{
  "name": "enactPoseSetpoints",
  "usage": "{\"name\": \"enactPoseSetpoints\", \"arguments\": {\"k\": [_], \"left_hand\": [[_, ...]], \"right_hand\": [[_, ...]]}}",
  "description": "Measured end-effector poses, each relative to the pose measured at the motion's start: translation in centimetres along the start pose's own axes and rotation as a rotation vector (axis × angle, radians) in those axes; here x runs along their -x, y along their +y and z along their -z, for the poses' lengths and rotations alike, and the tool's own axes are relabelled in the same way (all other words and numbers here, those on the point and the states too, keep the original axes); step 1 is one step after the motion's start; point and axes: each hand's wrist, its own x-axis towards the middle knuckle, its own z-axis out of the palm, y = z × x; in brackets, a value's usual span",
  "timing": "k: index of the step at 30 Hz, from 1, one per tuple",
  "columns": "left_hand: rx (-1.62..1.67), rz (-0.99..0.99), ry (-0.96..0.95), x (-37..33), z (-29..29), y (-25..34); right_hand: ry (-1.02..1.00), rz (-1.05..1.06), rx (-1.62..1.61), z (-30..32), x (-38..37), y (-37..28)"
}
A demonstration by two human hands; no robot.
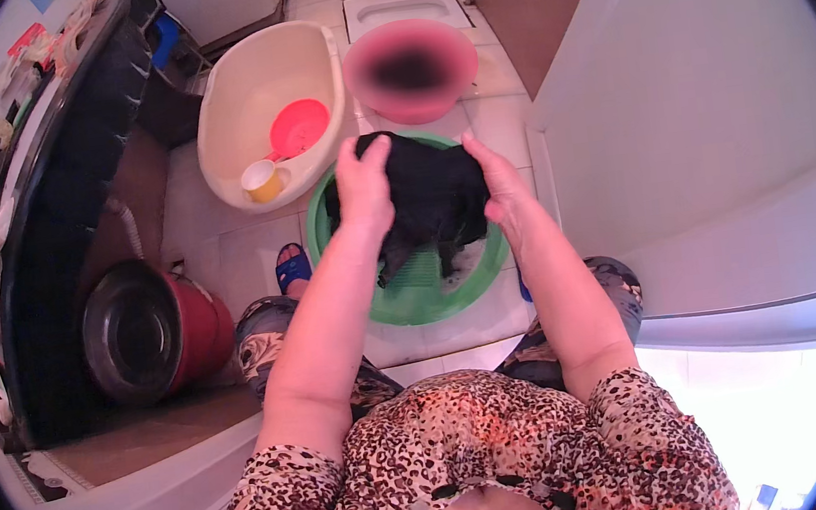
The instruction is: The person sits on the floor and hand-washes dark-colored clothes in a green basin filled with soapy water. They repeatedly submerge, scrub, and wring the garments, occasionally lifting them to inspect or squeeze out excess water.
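A black cloth garment (431,187) is stretched between my two hands over a green basin (439,307) on the floor. My left hand (363,188) grips its left side, thumb on top. On the right side, my right hand (502,182) holds the other edge, its fingers partly hidden by the cloth. The garment's lower part hangs into the basin, where a ribbed green washboard (420,272) and some sudsy water (469,260) show beneath it. I cannot tell the garment's exact kind.
Beyond the green basin stands a pink basin (459,83) with something dark in it. A cream tub (218,136) at the far left holds a red dipper (301,126) and a yellow cup (261,181). A red bucket (203,329) stands at left, a pale panel (698,151) at right.
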Motion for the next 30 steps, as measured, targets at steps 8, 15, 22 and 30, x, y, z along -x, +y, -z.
{"name": "enactPoseSetpoints", "arguments": {"k": [8, 15, 22, 30], "left_hand": [[-0.822, -0.894, -0.395, 8.3, -5.1, -2.6], [-0.791, -0.414, -0.183, 2.5, -1.4, -1.7], [-0.218, 0.052, -0.415, 0.1, 0.0, -0.1], [-0.588, 0.186, -0.885, 0.5, 1.4, -4.8]], "right_hand": [[0.18, 0.139, -0.112, 1.5, 2.6, 4.9], [0.077, -0.025, 0.174, -1.8, 2.1, 3.5], [-0.174, 0.115, 1.131, -3.9, 5.5, -0.3], [-0.055, 0.285, -0.061, -1.5, 4.5, -4.1]]}}
